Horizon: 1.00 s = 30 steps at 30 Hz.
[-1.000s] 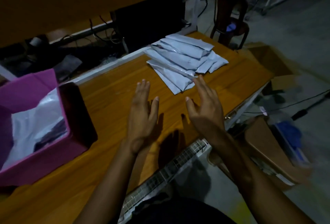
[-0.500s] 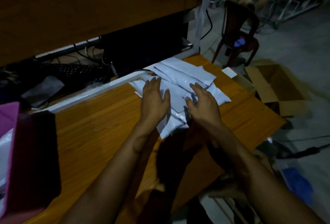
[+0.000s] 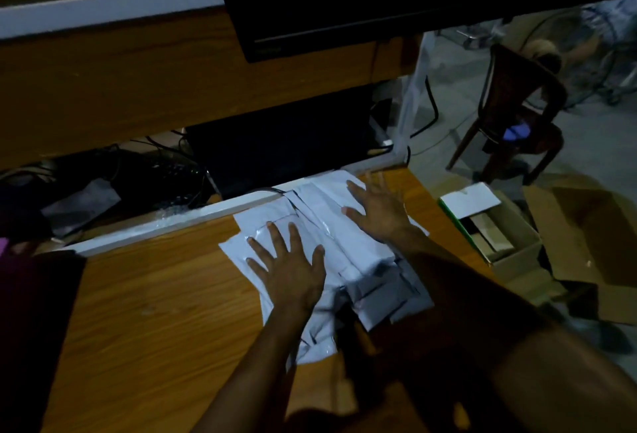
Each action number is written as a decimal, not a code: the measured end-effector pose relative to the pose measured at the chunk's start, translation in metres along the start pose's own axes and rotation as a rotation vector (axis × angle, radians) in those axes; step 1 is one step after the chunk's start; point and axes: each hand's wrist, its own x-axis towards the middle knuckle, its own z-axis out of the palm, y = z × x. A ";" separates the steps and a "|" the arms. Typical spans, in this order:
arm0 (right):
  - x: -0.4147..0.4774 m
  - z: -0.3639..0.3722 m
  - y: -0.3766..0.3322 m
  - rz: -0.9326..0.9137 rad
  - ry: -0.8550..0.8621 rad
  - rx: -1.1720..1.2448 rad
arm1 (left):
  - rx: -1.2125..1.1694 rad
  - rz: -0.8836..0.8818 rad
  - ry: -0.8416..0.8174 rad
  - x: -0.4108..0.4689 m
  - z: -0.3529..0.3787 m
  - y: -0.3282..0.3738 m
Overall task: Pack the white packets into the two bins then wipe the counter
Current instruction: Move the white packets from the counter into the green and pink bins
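A loose pile of white packets (image 3: pixel 331 253) lies on the wooden counter (image 3: pixel 144 329) near its far right end. My left hand (image 3: pixel 291 267) rests flat on the left side of the pile with fingers spread. My right hand (image 3: pixel 377 206) lies flat on the far right part of the pile, fingers also spread. Neither hand grips a packet. At the left edge only the dark side wall of a bin (image 3: pixel 34 329) with a pink rim shows; its inside is out of view.
A white rail (image 3: pixel 165 225) runs along the counter's far edge, with cables and a dark monitor (image 3: pixel 344 1) beyond it. On the floor to the right stand open cardboard boxes (image 3: pixel 506 236) and a brown chair (image 3: pixel 517 115).
Both hands went forward from the bare counter onto the packet pile and now press flat on it. The view shifted right, so the pink bin has almost left the frame.
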 end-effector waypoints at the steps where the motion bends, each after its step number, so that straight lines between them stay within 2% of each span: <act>1: 0.004 0.005 0.001 0.022 -0.052 0.024 | -0.011 -0.016 0.011 0.001 -0.001 -0.001; 3: 0.007 0.013 0.000 0.055 -0.098 0.066 | -0.016 -0.031 0.021 0.004 -0.004 -0.002; 5: 0.007 0.017 -0.001 0.063 -0.075 0.020 | -0.001 -0.012 0.002 0.008 -0.007 -0.006; 11: 0.007 0.004 -0.014 0.119 -0.068 -0.090 | -0.022 0.166 -0.010 0.026 -0.009 -0.029; 14: -0.002 -0.008 -0.026 0.174 -0.005 -0.127 | -0.163 0.272 0.082 0.025 -0.027 -0.033; 17: -0.020 -0.020 -0.042 0.196 0.141 -0.122 | -0.227 0.400 0.150 0.022 -0.054 -0.039; 19: -0.037 -0.030 -0.056 0.200 0.246 -0.074 | -0.241 0.448 0.169 0.020 -0.072 -0.047; 23: -0.089 -0.034 -0.101 0.217 0.328 0.074 | -0.315 0.515 0.210 -0.003 -0.107 -0.073; 30: -0.234 0.032 -0.222 0.307 0.534 0.382 | -0.473 0.504 0.184 -0.101 -0.138 -0.162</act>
